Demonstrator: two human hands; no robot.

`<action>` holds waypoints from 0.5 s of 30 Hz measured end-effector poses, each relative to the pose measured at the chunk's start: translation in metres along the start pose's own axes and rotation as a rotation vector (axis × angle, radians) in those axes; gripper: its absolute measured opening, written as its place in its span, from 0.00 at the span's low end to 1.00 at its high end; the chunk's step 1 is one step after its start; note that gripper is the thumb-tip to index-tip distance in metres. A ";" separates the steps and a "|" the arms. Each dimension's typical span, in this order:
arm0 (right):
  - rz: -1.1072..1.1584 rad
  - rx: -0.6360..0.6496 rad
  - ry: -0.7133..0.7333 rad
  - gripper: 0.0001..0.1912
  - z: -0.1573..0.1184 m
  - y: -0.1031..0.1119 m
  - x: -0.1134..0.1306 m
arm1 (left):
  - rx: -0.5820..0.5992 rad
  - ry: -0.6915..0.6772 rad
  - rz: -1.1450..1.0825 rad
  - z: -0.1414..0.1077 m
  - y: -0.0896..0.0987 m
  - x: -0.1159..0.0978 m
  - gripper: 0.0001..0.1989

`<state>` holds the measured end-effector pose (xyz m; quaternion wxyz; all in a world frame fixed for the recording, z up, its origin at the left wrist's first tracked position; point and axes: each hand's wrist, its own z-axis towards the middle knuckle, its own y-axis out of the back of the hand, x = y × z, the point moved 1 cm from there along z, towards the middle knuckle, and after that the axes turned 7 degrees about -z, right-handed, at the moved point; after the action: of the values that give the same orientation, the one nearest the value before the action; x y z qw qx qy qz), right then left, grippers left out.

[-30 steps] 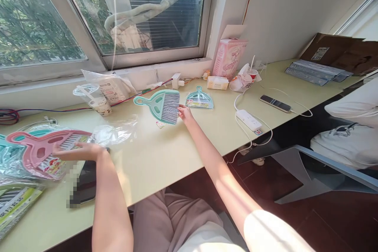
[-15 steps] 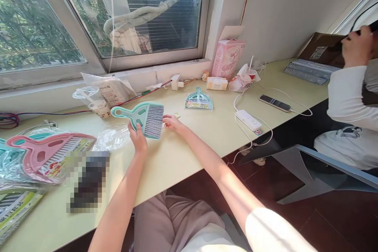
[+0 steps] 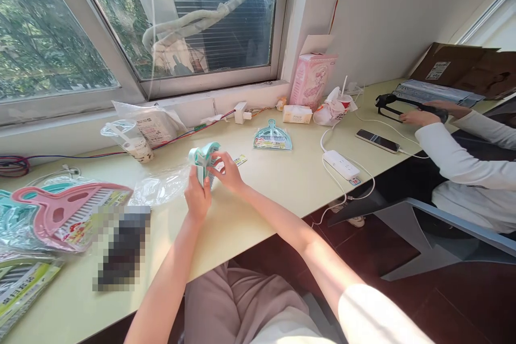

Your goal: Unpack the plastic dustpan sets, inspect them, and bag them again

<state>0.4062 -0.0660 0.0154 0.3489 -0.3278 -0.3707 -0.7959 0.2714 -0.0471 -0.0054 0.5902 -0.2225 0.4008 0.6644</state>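
A mint-green hand brush and dustpan set (image 3: 204, 156) is held just above the table, turned nearly edge-on with its handle toward me. My left hand (image 3: 197, 193) wraps round it from below and the left. From the right, my right hand (image 3: 229, 172) has its thumb and fingers closed on the set's side. Grey bristles show only slightly beneath the right fingers. Behind my right hand lies a yellow-green label card (image 3: 241, 160). Crumpled clear plastic wrap (image 3: 161, 187) lies left of my left hand.
Packaged sets, one pink (image 3: 60, 215), lie at left. Another mint set (image 3: 272, 137) lies near the window. A drink cup (image 3: 137, 145), power strip (image 3: 342, 164), phone (image 3: 378, 140) and pink box (image 3: 312, 79) are around. A co-worker's hands (image 3: 421, 117) hold a black strapped object (image 3: 393, 101) at right.
The brush and dustpan set has turned from broadside to nearly edge-on. My right hand has shifted left onto it, uncovering more of the label card. The co-worker's hands have lowered to the table.
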 end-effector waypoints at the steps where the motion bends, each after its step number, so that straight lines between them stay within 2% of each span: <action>1: -0.045 -0.015 0.027 0.16 0.000 0.000 0.000 | -0.001 0.001 -0.012 0.000 0.000 0.000 0.34; 4: -0.129 -0.012 0.139 0.16 0.000 0.001 -0.001 | 0.002 0.011 -0.070 0.000 0.000 0.001 0.33; 6: -0.073 0.010 0.161 0.15 0.002 0.000 -0.002 | 0.019 0.002 -0.070 0.000 0.001 0.001 0.33; 9: 0.074 -0.009 0.080 0.08 0.007 0.003 -0.002 | 0.043 -0.027 -0.069 0.001 0.002 0.001 0.33; 12: 0.197 0.004 -0.014 0.10 0.012 0.011 0.001 | 0.090 -0.052 -0.082 0.009 0.009 0.001 0.32; 13: 0.241 0.015 -0.034 0.11 0.014 0.016 0.003 | 0.059 -0.046 -0.079 0.013 0.013 0.002 0.32; 15: 0.350 0.037 -0.066 0.12 0.016 0.026 0.009 | -0.098 0.015 -0.100 0.024 0.025 0.009 0.32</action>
<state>0.4266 -0.0685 0.0402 0.4758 -0.4069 -0.3335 -0.7049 0.2496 -0.0220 0.0089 0.6082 -0.2759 0.3606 0.6511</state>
